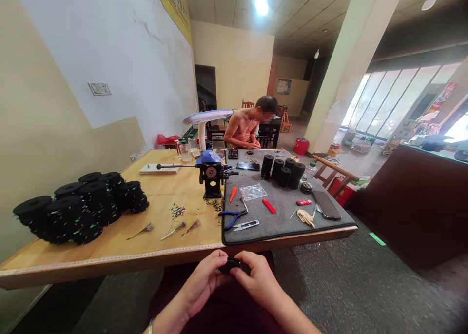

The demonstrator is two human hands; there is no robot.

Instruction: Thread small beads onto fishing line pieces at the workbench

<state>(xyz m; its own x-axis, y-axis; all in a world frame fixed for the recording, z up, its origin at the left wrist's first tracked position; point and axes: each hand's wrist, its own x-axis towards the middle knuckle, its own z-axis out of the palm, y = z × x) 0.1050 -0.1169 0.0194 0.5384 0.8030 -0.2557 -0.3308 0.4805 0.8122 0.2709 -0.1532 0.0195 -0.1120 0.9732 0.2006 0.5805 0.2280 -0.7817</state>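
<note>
In front of the table edge, above my lap, a small dark round object (230, 265) like a black spool is held between both hands. My left hand (206, 278) pinches its left side with thumb and fingers. On the opposite side my right hand (256, 275) grips it, thumb beneath and fingers over the top. My fingers cover part of it, so its exact kind is unclear. Nearest on the table lie silver thread snips (246, 225) and blue-handled pliers (233, 218). Behind them are an orange screwdriver (233, 195) and a red lighter (269, 206).
Black foam rolls (69, 211) stuck with coloured bits stand left; plain black rolls (282, 172) stand on the grey mat (278, 229). A hand-cranked winder (212, 178) sits mid-table, near loose beads (178, 210). A phone (326, 205) lies right. Another person (243, 127) sits opposite.
</note>
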